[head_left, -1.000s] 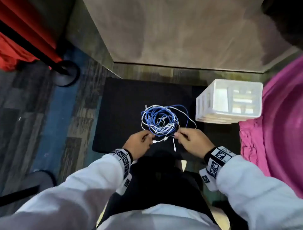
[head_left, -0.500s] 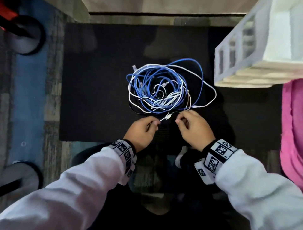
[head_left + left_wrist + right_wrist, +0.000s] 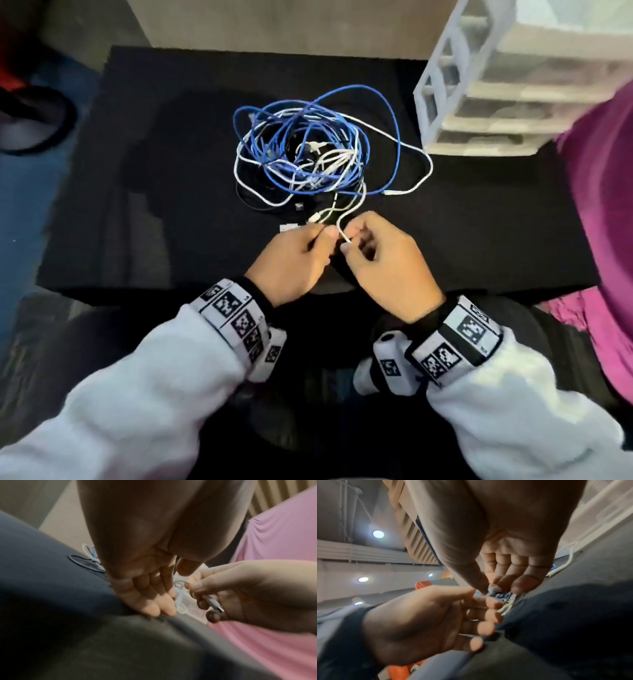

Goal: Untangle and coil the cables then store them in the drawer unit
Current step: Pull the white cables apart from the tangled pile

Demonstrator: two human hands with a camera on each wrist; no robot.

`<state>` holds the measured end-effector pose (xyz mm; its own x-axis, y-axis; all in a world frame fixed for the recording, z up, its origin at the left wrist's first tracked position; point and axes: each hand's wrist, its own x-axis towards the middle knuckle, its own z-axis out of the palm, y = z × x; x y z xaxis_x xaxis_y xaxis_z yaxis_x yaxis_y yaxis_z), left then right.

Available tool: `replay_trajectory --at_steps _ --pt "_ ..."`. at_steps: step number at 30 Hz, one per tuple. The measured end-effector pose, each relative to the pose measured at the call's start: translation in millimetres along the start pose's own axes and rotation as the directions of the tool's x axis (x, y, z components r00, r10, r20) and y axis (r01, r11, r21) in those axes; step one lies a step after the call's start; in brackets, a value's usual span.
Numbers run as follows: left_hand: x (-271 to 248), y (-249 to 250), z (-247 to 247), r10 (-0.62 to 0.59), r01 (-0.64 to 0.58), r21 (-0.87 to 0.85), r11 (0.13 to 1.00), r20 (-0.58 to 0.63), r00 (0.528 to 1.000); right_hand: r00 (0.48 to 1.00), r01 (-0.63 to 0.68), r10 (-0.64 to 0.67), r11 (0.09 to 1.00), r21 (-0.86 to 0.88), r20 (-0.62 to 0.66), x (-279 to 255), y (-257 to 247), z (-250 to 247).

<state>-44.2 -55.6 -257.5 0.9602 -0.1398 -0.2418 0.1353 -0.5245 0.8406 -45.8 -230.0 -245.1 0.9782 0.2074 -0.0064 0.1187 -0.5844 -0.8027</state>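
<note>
A loose tangle of blue and white cables lies on the black cloth-covered counter, in its middle and directly ahead of both hands. The white plastic drawer unit stands at the counter's far right corner, well apart from the hands and closer to the right one; a long white loop of the tangle trails toward it and ends just beside its base.

The left hand and the right hand meet at the near edge of the heap, fingertips almost touching. From the tangle one thin white cable runs toward the person and curves into the gap between the hands. The right hand pinches its free end: the left wrist view shows a slim white connector with a metal tip held between curled fingers and thumb. The left hand's fingers are curled with thumb pressed to forefinger at the same strand, seemingly nipping it a little farther along, though the exact contact is hidden.

The strand's long axis points away from the person, into the heap. So I judge the coming move to be a pull back toward the body, the left hand feeding or steadying. With this much crossing of blue over white, the whole heap may drag along.
</note>
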Motion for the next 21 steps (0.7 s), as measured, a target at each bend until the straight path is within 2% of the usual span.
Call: replay_trajectory --at_steps 3,5,6,9,10,13,16,18,21 --pt "-16 21 5 -0.098 0.08 -0.324 0.942 -0.038 0.994 0.997 0.076 -0.077 0.994 0.084 0.013 -34 -25 1" --pt "-24 35 4 -0.107 0.066 -0.429 0.901 -0.072 0.992 0.994 0.094 -0.1 0.991 0.097 0.054 -45 -29 -1" --pt "-26 39 2 -0.095 0.047 -0.413 0.91 -0.096 0.991 0.992 0.114 -0.119 0.989 0.093 0.05 -46 -28 -4" --pt "-34 46 -3 -0.049 -0.001 -0.364 0.931 -0.129 0.99 0.99 0.123 -0.117 0.99 0.075 -0.085 -41 -23 -19" --pt "-36 49 -5 -0.032 -0.013 -0.337 0.941 -0.128 0.991 0.99 0.117 -0.111 0.991 0.071 -0.082 -37 -23 -24" --pt "-37 53 -9 0.039 -0.062 -0.235 0.97 -0.1 0.994 0.984 0.151 -0.157 0.986 0.074 0.082 -19 -24 -26" --pt "-33 59 -22 0.121 -0.136 -0.154 0.979 -0.108 0.987 0.991 0.127 -0.13 0.99 0.065 0.043 10 -24 -24" --pt "-32 65 -34 0.19 -0.196 -0.09 0.976 -0.075 0.979 0.987 0.159 -0.161 0.986 0.039 0.031 30 -26 -24" --pt "-33 75 -60 0.268 -0.278 -0.064 0.959 -0.125 0.955 0.979 0.195 -0.185 0.972 -0.129 0.083 62 -27 -22"
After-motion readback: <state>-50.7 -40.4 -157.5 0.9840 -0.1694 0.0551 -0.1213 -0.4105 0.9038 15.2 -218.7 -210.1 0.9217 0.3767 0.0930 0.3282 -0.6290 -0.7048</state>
